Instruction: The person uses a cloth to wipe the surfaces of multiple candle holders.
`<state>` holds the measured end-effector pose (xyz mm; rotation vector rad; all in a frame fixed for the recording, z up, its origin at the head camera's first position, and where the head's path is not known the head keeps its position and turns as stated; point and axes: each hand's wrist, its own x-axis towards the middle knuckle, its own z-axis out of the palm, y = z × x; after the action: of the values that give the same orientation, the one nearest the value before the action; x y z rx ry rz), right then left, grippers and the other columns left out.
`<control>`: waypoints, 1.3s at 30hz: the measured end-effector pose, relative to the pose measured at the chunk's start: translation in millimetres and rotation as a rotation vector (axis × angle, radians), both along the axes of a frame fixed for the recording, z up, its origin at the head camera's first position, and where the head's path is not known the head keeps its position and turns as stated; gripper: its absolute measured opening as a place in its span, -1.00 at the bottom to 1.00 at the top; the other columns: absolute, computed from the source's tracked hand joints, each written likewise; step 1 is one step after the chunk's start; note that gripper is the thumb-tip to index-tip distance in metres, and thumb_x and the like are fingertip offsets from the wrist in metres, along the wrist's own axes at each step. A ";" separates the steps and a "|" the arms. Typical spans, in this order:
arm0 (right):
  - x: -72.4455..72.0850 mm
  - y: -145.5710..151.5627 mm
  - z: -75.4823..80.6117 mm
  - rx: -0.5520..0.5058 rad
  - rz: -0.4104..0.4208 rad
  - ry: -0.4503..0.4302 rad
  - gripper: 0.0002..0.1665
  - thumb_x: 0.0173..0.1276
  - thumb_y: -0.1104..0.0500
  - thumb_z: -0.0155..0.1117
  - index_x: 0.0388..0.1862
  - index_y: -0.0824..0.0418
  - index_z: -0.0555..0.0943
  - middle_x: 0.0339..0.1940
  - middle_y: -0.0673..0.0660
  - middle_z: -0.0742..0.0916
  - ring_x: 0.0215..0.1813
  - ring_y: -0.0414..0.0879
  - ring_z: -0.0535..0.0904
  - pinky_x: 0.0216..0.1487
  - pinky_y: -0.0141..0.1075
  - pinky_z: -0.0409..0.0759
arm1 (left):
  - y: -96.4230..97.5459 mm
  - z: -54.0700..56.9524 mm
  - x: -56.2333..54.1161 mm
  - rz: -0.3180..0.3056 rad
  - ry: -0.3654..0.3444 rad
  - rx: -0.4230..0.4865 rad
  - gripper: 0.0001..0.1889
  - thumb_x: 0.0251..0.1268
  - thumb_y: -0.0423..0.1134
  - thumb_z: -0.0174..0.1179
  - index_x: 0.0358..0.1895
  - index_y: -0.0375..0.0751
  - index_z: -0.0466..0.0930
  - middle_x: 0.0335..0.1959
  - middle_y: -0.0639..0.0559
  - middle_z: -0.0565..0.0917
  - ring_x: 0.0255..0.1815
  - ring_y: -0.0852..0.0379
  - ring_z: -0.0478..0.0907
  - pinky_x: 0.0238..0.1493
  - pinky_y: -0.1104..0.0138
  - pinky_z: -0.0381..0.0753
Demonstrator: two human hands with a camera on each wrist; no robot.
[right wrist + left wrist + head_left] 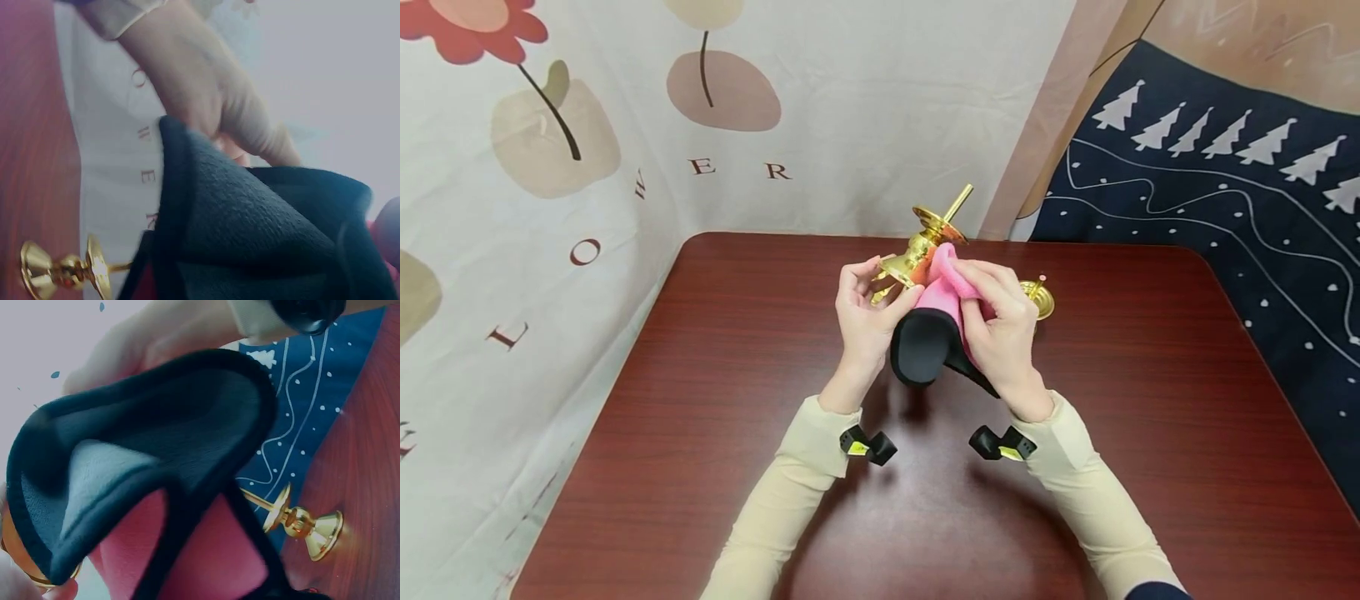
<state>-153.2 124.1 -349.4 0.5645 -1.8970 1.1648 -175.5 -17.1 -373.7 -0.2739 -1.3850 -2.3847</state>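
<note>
My left hand [868, 317] holds a gold candlestick [917, 254] by its flared base, tilted so its thin spike points up and right. A pink cloth piece [942, 292] with a black lined, edged flap [922, 346] is pinched by my right hand [1003, 321] and lies against the candlestick's stem. The soft cloth shows its dark inner side [156, 419] in the left wrist view and hides much of the fingers. Behind my right hand stands another gold candlestick [1039, 298], also visible in the left wrist view.
A further gold candlestick [62, 272] stands at lower left in the right wrist view. The dark red wooden table [700, 417] stretches around both arms. Behind it hang a pale flower-print cloth [887, 125] and a navy cloth [1180, 192] with white trees.
</note>
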 end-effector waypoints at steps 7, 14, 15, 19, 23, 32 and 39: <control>-4.8 -10.7 4.1 0.000 -0.084 0.062 -0.66 0.16 0.51 0.14 -0.13 0.30 0.69 -0.16 0.24 0.69 -0.11 0.13 0.52 -0.08 -0.26 0.49 | 0.2 -2.2 1.0 0.079 0.084 -0.181 -0.44 -0.24 -0.70 0.32 -0.06 -0.53 0.30 -0.01 -0.25 0.55 -0.13 0.04 0.50 0.01 0.08 0.54; 0.5 -9.2 6.4 0.190 0.005 0.017 -0.67 0.14 0.49 0.23 -0.11 0.32 0.68 -0.17 0.27 0.66 -0.07 0.13 0.50 -0.03 -0.16 0.50 | 0.1 -4.7 1.6 0.143 0.133 -0.306 -0.43 -0.25 -0.65 0.37 -0.05 -0.50 0.34 0.04 -0.27 0.53 -0.09 0.03 0.50 0.04 0.09 0.52; 1.7 -7.9 7.7 0.225 0.036 0.023 -0.68 0.14 0.49 0.24 -0.12 0.32 0.68 -0.18 0.27 0.66 -0.06 0.14 0.50 -0.02 -0.15 0.49 | 0.0 -5.0 2.0 0.151 0.142 -0.319 -0.43 -0.26 -0.65 0.37 -0.06 -0.50 0.34 0.04 -0.27 0.54 -0.09 0.03 0.50 0.05 0.12 0.52; 4.9 -1.9 13.8 0.300 0.111 0.052 -0.71 0.11 0.49 0.27 -0.17 0.31 0.69 -0.18 0.25 0.66 -0.06 0.14 0.51 -0.02 -0.14 0.50 | -0.2 -7.2 3.2 0.190 0.175 -0.382 -0.44 -0.28 -0.61 0.39 -0.09 -0.48 0.35 0.03 -0.25 0.56 -0.08 0.00 0.51 0.05 0.21 0.53; 5.3 -2.2 16.2 0.195 0.027 0.054 -0.68 0.11 0.53 0.18 -0.18 0.31 0.69 -0.23 0.25 0.67 -0.13 0.13 0.51 -0.13 -0.16 0.49 | 0.5 -9.4 3.5 0.233 0.206 -0.443 -0.42 -0.30 -0.55 0.45 -0.10 -0.44 0.38 0.03 -0.23 0.56 -0.06 -0.05 0.52 0.02 0.21 0.54; 1.6 -12.8 15.4 0.113 -0.126 0.010 -0.67 0.15 0.50 0.16 -0.12 0.33 0.67 -0.25 0.30 0.66 -0.17 0.17 0.50 -0.18 -0.10 0.49 | 3.8 -14.3 1.4 0.273 0.333 -0.504 -0.42 -0.37 -0.61 0.42 -0.11 -0.46 0.39 0.03 -0.30 0.53 0.09 -0.07 0.49 0.11 0.23 0.47; 0.6 -12.6 15.2 0.249 -0.046 0.006 -0.65 0.11 0.51 0.16 -0.11 0.35 0.66 -0.21 0.27 0.69 -0.14 0.16 0.52 -0.08 -0.11 0.53 | 2.5 -17.1 -2.8 0.422 0.422 -0.655 -0.51 -0.26 -0.42 0.44 -0.16 -0.38 0.43 -0.01 -0.21 0.59 -0.04 -0.11 0.47 -0.06 0.24 0.52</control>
<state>-152.6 111.5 -334.2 0.6536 -2.0536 0.9015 -178.2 -14.6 -390.9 -0.5505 -1.7485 -1.3885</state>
